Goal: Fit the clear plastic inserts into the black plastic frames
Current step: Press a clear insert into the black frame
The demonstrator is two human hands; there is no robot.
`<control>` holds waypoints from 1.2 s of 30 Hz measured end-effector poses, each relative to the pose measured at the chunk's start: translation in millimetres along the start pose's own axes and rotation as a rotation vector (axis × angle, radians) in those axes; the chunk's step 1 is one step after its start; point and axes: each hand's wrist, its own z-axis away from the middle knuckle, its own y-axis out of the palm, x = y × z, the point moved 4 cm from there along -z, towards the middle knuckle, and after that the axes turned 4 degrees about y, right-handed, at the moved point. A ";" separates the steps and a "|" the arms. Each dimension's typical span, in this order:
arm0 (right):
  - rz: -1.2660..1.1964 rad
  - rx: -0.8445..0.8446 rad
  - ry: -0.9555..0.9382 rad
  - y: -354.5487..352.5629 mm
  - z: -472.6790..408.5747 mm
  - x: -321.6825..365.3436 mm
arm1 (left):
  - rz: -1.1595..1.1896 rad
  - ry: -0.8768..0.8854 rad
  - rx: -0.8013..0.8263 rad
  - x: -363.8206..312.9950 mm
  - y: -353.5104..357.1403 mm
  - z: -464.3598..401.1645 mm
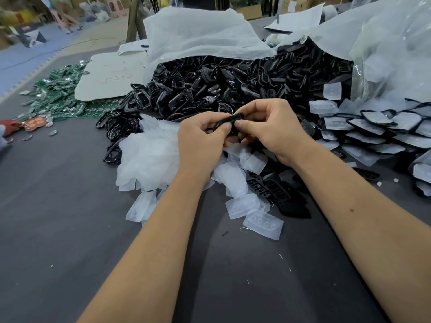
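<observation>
Both hands meet over the middle of the table around one black plastic frame (229,121). My left hand (201,138) grips its left end with thumb on top, and my right hand (271,127) pinches its right end. Whether a clear insert sits inside the held frame is hidden by my fingers. Loose clear inserts (262,223) lie on the dark table below my wrists, beside a few flat black button frames (277,194). A big heap of black frames (221,87) spills from a white bag behind my hands.
Rows of frames with inserts fitted (382,134) are stacked at the right. A crumpled clear bag (149,152) lies left of my left hand. Green circuit boards (60,96) and a cardboard sheet (109,78) lie at the far left. Clear bags (384,43) rise at the right.
</observation>
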 end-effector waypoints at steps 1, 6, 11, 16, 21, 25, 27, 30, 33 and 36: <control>-0.002 -0.005 0.000 -0.4 -0.1 0.0 | 0.034 -0.022 0.006 0.1 0.6 -0.1; -0.031 -0.013 0.028 -2.2 -2.7 -1.0 | 0.145 -0.059 0.006 -3.4 1.6 -0.1; -0.006 0.005 0.020 -0.6 -3.4 -2.8 | 0.159 -0.056 0.009 -6.5 1.8 0.4; 0.050 -0.001 -0.022 0.5 -1.3 -2.9 | 0.178 -0.086 -0.019 -3.8 1.3 1.3; 0.077 -0.063 -0.064 -1.3 -2.8 -1.2 | 0.235 -0.122 -0.057 -0.9 -1.0 -0.2; 0.075 -0.061 -0.045 -2.2 -3.1 -3.2 | 0.203 -0.098 -0.052 0.4 0.2 -0.4; 0.094 -0.061 -0.048 -1.6 -3.5 -3.6 | 0.167 -0.084 -0.061 0.4 0.1 0.0; 0.154 -0.072 -0.075 -2.2 -3.3 -3.0 | 0.103 -0.062 -0.055 0.4 0.8 0.4; 0.113 -0.061 -0.061 -4.8 -3.9 -3.9 | 0.088 -0.047 -0.056 -0.2 -0.2 0.2; 0.053 -0.049 -0.029 -7.9 -5.3 -5.4 | 0.052 -0.035 -0.042 -1.7 -0.9 0.2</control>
